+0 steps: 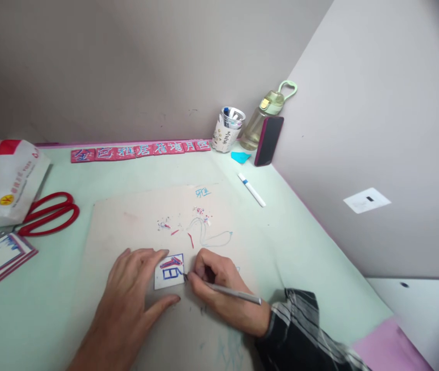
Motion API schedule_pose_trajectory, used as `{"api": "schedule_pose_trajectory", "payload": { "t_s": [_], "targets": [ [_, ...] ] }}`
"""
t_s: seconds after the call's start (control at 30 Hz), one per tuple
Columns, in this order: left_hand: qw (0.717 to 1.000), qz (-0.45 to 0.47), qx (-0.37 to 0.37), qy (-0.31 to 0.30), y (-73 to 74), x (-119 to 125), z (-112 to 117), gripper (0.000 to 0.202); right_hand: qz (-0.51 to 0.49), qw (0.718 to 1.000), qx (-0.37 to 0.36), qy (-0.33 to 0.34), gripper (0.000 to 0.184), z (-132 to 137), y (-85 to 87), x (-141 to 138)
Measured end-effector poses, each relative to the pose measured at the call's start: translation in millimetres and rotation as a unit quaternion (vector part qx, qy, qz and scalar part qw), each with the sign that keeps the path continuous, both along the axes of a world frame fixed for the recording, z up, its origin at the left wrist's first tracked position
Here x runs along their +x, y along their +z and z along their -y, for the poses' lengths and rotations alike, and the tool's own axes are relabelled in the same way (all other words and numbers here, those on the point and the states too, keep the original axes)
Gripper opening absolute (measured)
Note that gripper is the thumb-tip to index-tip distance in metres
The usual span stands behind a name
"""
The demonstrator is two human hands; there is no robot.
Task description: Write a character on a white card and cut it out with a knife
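Note:
A small white square card [158,281] with blue outlined strokes and a partly red upper part lies on the cutting board. My left hand [132,283] rests flat with fingers spread; its index fingertip touches the card's upper left edge, and its thumb lies just below the card. In my right hand [219,281] a slim silver craft knife [238,294] is pinched like a pen, its dark tip at the card's right edge. Thin red slivers [190,240] and crumbs lie above the card.
A row of pink character tiles [142,150] lines the wall. Red-handled scissors [51,214], a white bag [6,180] and stacked cards [1,260] sit left. A pen cup [225,136], water bottle [256,126], leaning phone [269,141] and white marker [252,190] stand or lie right.

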State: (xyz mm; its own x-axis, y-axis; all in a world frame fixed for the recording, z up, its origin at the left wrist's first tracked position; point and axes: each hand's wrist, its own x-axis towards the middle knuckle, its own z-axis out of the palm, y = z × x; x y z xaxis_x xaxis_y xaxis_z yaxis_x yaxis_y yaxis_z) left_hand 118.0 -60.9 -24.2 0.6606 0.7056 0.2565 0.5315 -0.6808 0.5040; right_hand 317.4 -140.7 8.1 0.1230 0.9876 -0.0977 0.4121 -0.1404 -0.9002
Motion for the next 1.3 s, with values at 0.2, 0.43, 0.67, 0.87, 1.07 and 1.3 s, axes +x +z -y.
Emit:
{"api": "schedule_pose_trajectory", "payload": {
  "t_s": [0.2, 0.43, 0.67, 0.87, 1.07, 1.3],
  "targets": [
    [1.000, 0.006, -0.014, 0.006, -12.0, 1.5, 4.4, 0.033, -0.038, 0.999, 0.007, 0.024, 0.022, -2.7, 0.0, 7.0],
    [1.000, 0.001, -0.006, -0.012, -13.4, -1.0, 0.4, 0.034, -0.063, 0.998, 0.004, -0.024, 0.023, -8.3, -3.3, 2.6],
    [1.000, -0.002, -0.016, -0.013, -11.7, -0.8, -1.0, 0.033, -0.024, 1.000, 0.004, 0.012, 0.021, -8.8, -0.2, 3.3],
    [1.000, -0.006, -0.017, -0.003, -10.5, -0.6, 0.8, 0.034, -0.003, 0.998, 0.006, 0.060, 0.020, -11.9, 6.2, 7.6],
    [1.000, -0.009, -0.005, -0.008, -10.1, 0.1, 0.5, 0.033, 0.011, 0.995, 0.023, 0.091, 0.022, -12.6, 5.4, 12.2],
    [0.999, -0.025, 0.013, -0.021, -11.2, -1.2, 1.6, 0.036, 0.024, 0.993, 0.025, 0.113, 0.023, -13.4, 8.2, 13.3]
  ]
}}
